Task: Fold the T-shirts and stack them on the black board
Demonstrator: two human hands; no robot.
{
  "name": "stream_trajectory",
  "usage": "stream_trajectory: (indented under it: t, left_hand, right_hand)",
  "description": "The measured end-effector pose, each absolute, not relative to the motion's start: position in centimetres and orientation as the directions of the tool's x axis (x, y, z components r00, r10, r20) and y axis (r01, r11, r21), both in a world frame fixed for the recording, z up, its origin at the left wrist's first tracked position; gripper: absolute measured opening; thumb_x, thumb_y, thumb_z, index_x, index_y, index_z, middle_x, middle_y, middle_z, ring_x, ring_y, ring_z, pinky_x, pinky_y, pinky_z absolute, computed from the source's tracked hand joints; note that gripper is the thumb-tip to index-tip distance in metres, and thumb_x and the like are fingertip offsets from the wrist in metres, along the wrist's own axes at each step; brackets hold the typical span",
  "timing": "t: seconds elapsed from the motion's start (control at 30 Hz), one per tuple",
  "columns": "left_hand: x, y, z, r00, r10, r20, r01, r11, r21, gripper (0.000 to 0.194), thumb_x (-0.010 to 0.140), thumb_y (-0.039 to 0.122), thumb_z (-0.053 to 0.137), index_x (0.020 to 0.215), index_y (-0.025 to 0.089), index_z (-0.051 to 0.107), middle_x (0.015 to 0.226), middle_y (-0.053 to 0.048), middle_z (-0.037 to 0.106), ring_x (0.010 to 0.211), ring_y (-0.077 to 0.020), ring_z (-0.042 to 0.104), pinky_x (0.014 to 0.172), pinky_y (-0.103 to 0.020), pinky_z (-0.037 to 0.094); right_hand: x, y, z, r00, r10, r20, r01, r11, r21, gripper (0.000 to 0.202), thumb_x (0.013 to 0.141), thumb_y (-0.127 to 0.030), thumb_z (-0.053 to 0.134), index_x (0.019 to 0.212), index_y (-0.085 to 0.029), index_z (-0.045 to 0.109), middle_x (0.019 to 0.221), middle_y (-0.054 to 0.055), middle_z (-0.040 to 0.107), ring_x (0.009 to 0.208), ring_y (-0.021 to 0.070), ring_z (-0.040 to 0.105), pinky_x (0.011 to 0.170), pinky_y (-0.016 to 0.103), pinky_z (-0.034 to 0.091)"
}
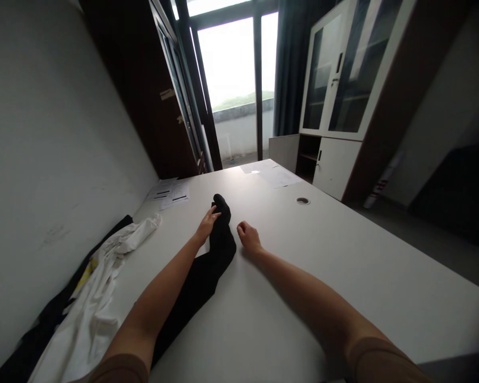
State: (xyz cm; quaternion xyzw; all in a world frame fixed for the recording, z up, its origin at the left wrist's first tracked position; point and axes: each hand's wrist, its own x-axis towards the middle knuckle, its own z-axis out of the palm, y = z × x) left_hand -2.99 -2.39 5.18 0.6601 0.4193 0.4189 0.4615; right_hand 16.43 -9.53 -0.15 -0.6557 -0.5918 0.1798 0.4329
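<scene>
A long black garment (199, 279), narrow and bunched, runs along the white table from near my body toward the far side. Its kind cannot be told from its shape. My left hand (208, 224) rests against the left side of its far end, fingers stretched out over the dark cloth and slightly apart. To the right of the garment, my right hand (248, 235) is curled into a loose fist just above or on the tabletop. A small gap separates it from the cloth, and nothing shows in its fingers.
White clothing (104, 298) and dark clothing (40, 332) lie heaped along the left wall. Printed papers (175, 194) lie at the far left of the table (323, 260), more sheets (275, 174) at its far edge. A cable hole (303, 201) and a cabinet (335, 165) are on the right.
</scene>
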Motion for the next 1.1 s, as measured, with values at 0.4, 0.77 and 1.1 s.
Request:
stream_trajectory:
  t: [0.4, 0.77, 1.1]
  left_hand:
    - [-3.3, -6.8, 4.6, 0.186, 0.98, 0.075, 0.481, -0.157, 0.863, 0.027, 0.093, 0.035, 0.054, 0.11, 0.022, 0.071, 0.111, -0.007, 0.074, 0.111, -0.0252, 0.066, 0.103, -0.038, 0.046]
    - [-4.7, -6.1, 5.3, 0.342, 0.939, -0.031, 0.464, -0.14, 0.875, 0.046, 0.098, 0.042, 0.042, 0.135, 0.018, 0.058, 0.122, -0.013, 0.07, 0.104, -0.022, 0.07, 0.089, -0.036, 0.053]
    - [-6.6, -13.9, 7.5, 0.64, 0.747, -0.183, 0.658, -0.409, 0.633, 0.03, 0.088, 0.051, 0.064, 0.092, 0.024, 0.076, 0.089, -0.002, 0.075, 0.084, -0.0236, 0.068, 0.077, -0.03, 0.05]
  right_hand:
    - [14.9, -9.9, -0.4, -0.059, 0.907, 0.416, 0.57, 0.373, -0.732, 0.022, 0.093, -0.041, 0.059, 0.103, -0.023, 0.066, 0.095, 0.003, 0.069, 0.082, 0.0179, 0.061, 0.076, 0.029, 0.045]
    - [18.1, -8.4, -0.1, 0.25, 0.944, 0.217, 0.719, -0.031, -0.694, 0.028, 0.102, -0.036, 0.043, 0.106, -0.023, 0.068, 0.097, 0.006, 0.073, 0.089, 0.0203, 0.063, 0.078, 0.028, 0.042]
    - [21.1, -7.4, -0.1, 0.398, 0.889, 0.225, 0.808, -0.224, -0.545, 0.034, 0.103, -0.037, 0.042, 0.11, -0.019, 0.071, 0.115, 0.015, 0.07, 0.111, 0.0305, 0.057, 0.092, 0.041, 0.039]
